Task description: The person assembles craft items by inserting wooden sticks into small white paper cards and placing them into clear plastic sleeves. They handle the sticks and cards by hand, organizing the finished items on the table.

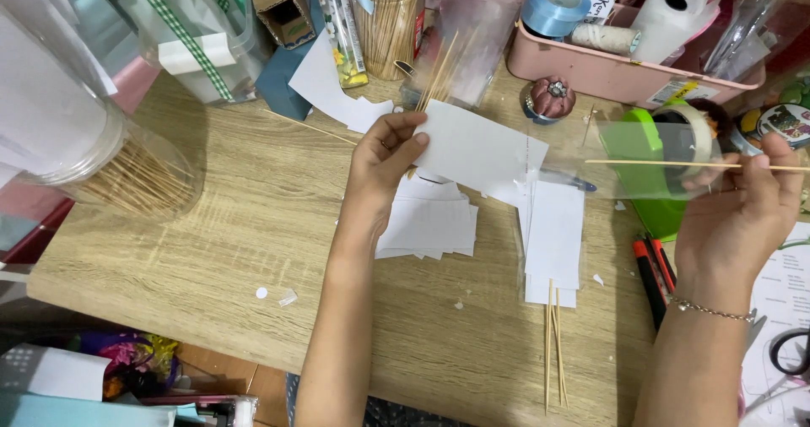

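The head camera looks down on a light wood-grain table [236, 224], crowded along its far edge and both side edges. At the far left corner stand clear plastic containers, one lying on its side with bamboo skewers [139, 178] showing through its wall. Along the far edge a clear tub of skewers [388, 22] stands upright, and at the far right corner a pink tray [607, 68] holds a roll of blue ribbon [554, 7] and a spool of twine. A green tape dispenser [654, 153] sits near the right edge, with red-and-black markers [652, 271] just in front of it. Small paper scraps dot the near left part of the table.

The left hand [384, 161] is raised over the middle of the table, thumb and fingers pinched on the left end of a white paper card [481, 148], a plain rectangle held nearly level and slightly tilted. Beneath it lie a loose stack of white cards [430, 220] and, just to its right, finished paper flags on skewers [553, 250] with their sticks pointing toward the near edge.

The right hand [742, 212], a thin bracelet at its wrist, is closed on one thin wooden skewer [666, 164], held level above the tape dispenser with its free end pointing left toward the card, not touching it.
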